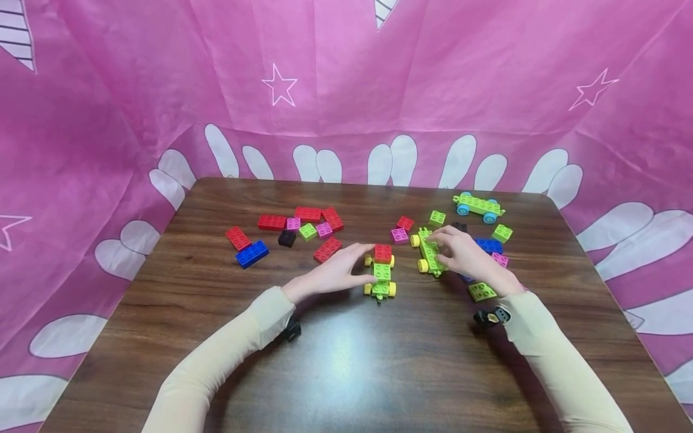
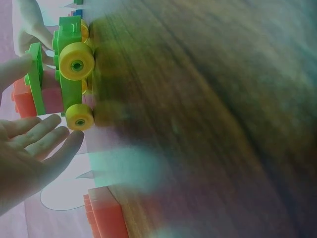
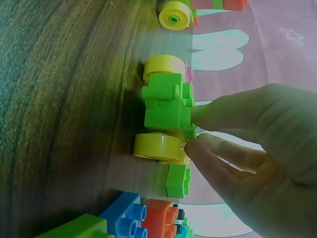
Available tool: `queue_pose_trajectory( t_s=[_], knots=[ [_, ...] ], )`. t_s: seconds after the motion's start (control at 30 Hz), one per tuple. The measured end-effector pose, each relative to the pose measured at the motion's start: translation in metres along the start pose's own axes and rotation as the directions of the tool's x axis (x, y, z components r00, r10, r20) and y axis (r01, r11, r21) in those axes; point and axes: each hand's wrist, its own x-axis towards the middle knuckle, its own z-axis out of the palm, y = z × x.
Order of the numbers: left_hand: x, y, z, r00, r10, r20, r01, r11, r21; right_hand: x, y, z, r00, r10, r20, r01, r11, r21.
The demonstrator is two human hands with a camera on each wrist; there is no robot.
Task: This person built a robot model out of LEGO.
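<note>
The left hand (image 1: 343, 269) is beside a small green toy car (image 1: 381, 273) with yellow wheels. Its thumb tip meets the car's raised green plate (image 2: 35, 74), while the other fingers extend straight near the front wheel. A red brick (image 1: 382, 253) tops this car, and a pink block (image 2: 52, 94) shows under the plate. My right hand (image 1: 462, 252) reaches over a second green car base (image 1: 430, 255) with yellow wheels. Bent fingers and thumb pinch its studded top in the right wrist view, hiding part of it.
Several red bricks (image 1: 272, 222), a blue brick (image 1: 252, 254) and a black brick (image 1: 287, 238) lie at the left. Behind the right hand stands a green car base with blue wheels (image 1: 477, 205). A blue brick (image 1: 489, 246) and a sloped green piece (image 1: 482, 292) lie near the right wrist.
</note>
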Motion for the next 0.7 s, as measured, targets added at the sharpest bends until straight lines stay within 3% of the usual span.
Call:
queue_pose_trajectory(
  t_s=[0.23,0.43,0.7],
  knots=[
    [0.0007,0.0002,-0.0009,1.000,0.000,-0.010,0.000,1.000,-0.007,-0.0019,-0.0003,-0.0020,1.000,-0.009,0.019,0.009,1.000,-0.002],
    [0.0025,0.0006,-0.0013,0.998,0.041,-0.041,-0.040,0.999,0.015,-0.0038,-0.0020,-0.0044,0.999,-0.026,0.024,0.025,1.000,0.013],
    [0.0030,0.0033,-0.0031,0.998,0.048,-0.043,-0.049,0.999,-0.021,-0.0028,-0.0042,-0.0052,0.998,-0.040,0.050,0.040,0.999,0.007]
  ],
)
